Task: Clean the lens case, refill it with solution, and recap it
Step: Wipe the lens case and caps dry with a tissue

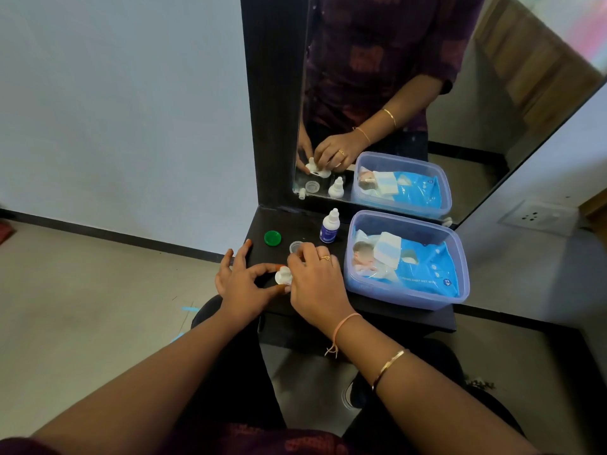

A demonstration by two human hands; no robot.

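The white lens case (283, 276) is held low over the black shelf (377, 311), between my two hands. My left hand (243, 280) pinches its left side with thumb and forefinger. My right hand (315, 277) covers its right side, fingers curled over it; what those fingers hold is hidden. A green cap (272, 238) lies flat on the shelf behind my left hand. A clear cap (295, 247) rests just behind my right fingers. The small white solution bottle (329, 226) with a dark blue label stands upright near the mirror.
A clear plastic tub (460, 257) holding a blue pack of wet wipes (423, 274) fills the right of the shelf. A black-framed mirror (410, 93) stands behind and reflects the hands and objects. A wall socket (533, 218) is at the right.
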